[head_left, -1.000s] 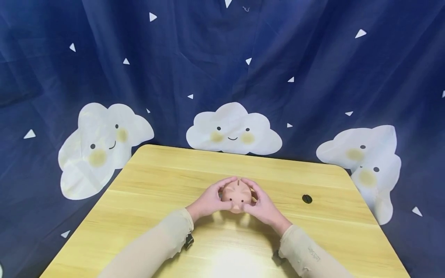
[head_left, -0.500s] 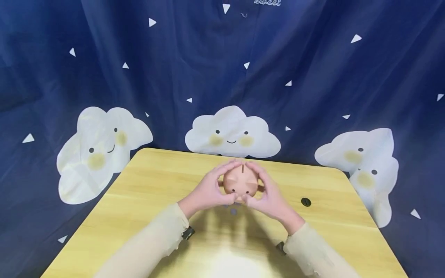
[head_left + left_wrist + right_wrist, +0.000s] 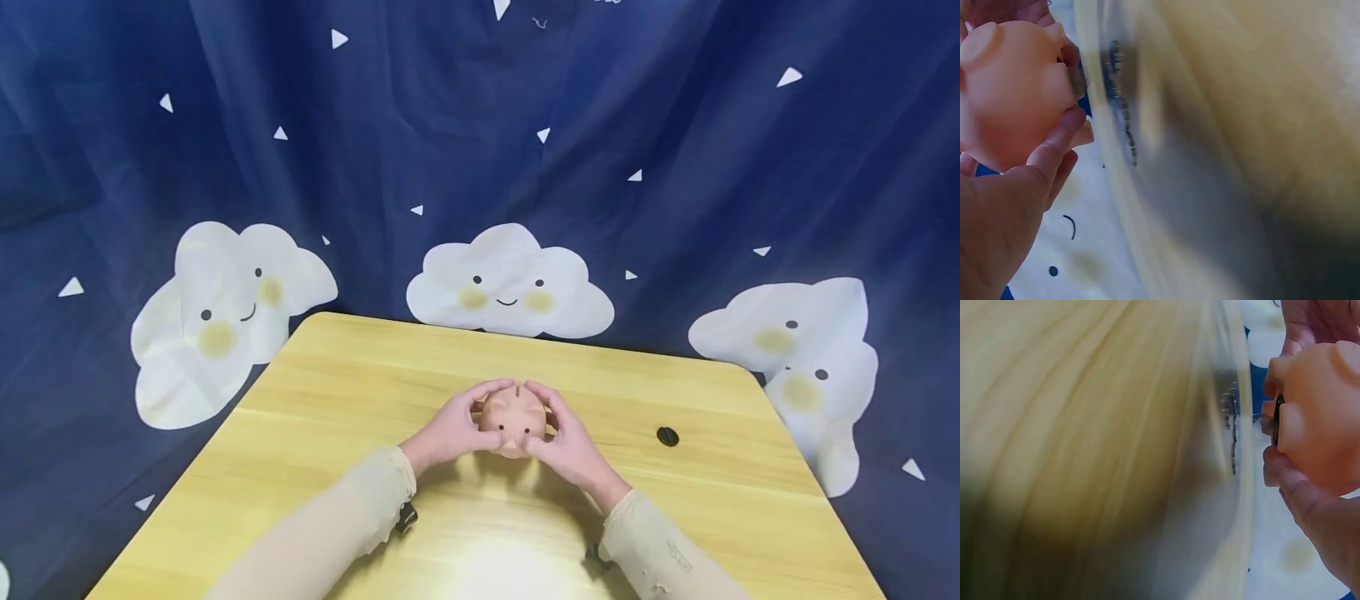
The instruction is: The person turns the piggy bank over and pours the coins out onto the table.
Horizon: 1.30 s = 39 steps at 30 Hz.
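A small pink piggy bank [image 3: 514,415] with a coin slot on top faces me over the middle of the wooden table [image 3: 337,392]. My left hand [image 3: 453,429] cups its left side and my right hand [image 3: 564,442] cups its right side, fingers curled over the top. In the left wrist view the piggy bank [image 3: 1010,87] is held clear of the table, with my left hand's fingers [image 3: 1054,150] under it. The right wrist view shows a dark round opening [image 3: 1277,419] in the piggy bank's [image 3: 1325,419] underside, above my right hand [image 3: 1319,512].
A small black round piece [image 3: 667,436] lies on the table to the right of my hands. Behind the table hangs a dark blue cloth [image 3: 675,167] printed with white clouds. The table's rounded far corners and side edges drop off to the cloth.
Both hands lifted the piggy bank up and away half a second ago, then brought it back down and nearer. Both hands keep the same hold.
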Tool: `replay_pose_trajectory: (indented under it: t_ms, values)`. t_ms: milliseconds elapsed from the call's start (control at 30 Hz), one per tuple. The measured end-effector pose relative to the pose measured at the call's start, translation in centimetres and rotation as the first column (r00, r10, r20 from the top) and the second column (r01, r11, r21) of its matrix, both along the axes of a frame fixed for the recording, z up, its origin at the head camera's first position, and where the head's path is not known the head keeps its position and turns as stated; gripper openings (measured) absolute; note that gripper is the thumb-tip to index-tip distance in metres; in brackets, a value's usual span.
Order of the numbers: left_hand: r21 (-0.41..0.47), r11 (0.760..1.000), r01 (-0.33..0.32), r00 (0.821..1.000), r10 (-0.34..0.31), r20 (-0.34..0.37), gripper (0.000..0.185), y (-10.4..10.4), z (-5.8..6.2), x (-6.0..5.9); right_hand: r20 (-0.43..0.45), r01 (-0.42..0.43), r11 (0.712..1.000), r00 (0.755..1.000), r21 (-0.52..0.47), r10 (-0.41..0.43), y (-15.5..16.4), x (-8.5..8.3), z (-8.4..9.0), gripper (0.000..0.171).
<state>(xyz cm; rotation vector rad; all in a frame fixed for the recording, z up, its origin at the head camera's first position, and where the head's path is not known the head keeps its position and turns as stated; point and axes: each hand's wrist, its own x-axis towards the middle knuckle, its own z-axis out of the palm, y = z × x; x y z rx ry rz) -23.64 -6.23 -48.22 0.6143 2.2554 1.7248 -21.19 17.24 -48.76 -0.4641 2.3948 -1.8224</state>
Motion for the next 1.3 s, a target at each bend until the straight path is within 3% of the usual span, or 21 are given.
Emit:
replay_pose_trajectory:
  t_ms: [333,500,600,667,767,833,867,933,1067,1167,1300]
  values:
    - [0.021,1.000,0.001,1.000,-0.001,0.006,0.084,0.1,-0.2,-0.1,0.015,-0.015,1.000,1.000,0.015,0.014,0.1,-0.4,0.0,0.084]
    - [0.020,1.000,0.000,0.998,-0.002,0.056,0.086,0.1,0.2,-0.1,0.046,-0.018,0.998,0.999,0.055,0.015,0.2,-0.5,0.6,0.083]
    - [0.023,1.000,0.011,0.996,-0.013,0.085,0.085,0.1,1.9,-0.4,0.078,-0.019,0.999,0.997,0.039,0.016,0.1,-0.6,2.2,0.081]
    - [0.016,1.000,0.025,0.999,-0.026,0.035,0.084,0.0,4.0,-0.5,0.037,-0.023,1.000,0.999,0.009,0.022,0.1,-0.5,3.9,0.081]
    - [0.022,0.999,0.049,0.992,-0.046,-0.118,0.082,-0.1,7.8,0.2,-0.147,-0.020,0.999,0.989,-0.039,0.014,0.2,0.2,6.5,0.084]
    - [0.038,0.997,0.060,0.975,-0.050,-0.217,0.083,0.0,8.9,0.6,-0.261,-0.003,0.999,0.965,-0.053,-0.011,0.2,0.7,7.3,0.088]
    - [0.062,0.996,0.068,0.976,-0.053,-0.212,0.083,0.1,9.0,0.9,-0.275,0.005,0.998,0.961,-0.056,-0.020,0.2,0.9,7.1,0.089]
    - [0.096,0.992,0.084,0.986,-0.069,-0.152,0.086,0.1,7.8,1.2,-0.242,0.014,0.999,0.970,-0.030,-0.021,0.2,1.1,6.0,0.090]
    - [0.133,0.989,0.070,0.996,-0.076,0.043,0.090,0.2,3.7,1.3,-0.078,-0.010,1.000,0.997,0.000,0.010,0.2,1.2,2.8,0.088]
    - [0.144,0.987,0.068,0.995,-0.077,0.058,0.089,0.2,1.7,0.7,-0.069,-0.023,1.000,0.997,-0.019,0.022,0.3,0.9,1.6,0.087]
    - [0.175,0.982,0.074,0.994,-0.086,0.063,0.088,0.1,0.5,0.2,-0.081,-0.043,0.999,0.996,-0.024,0.041,0.3,0.7,1.2,0.084]
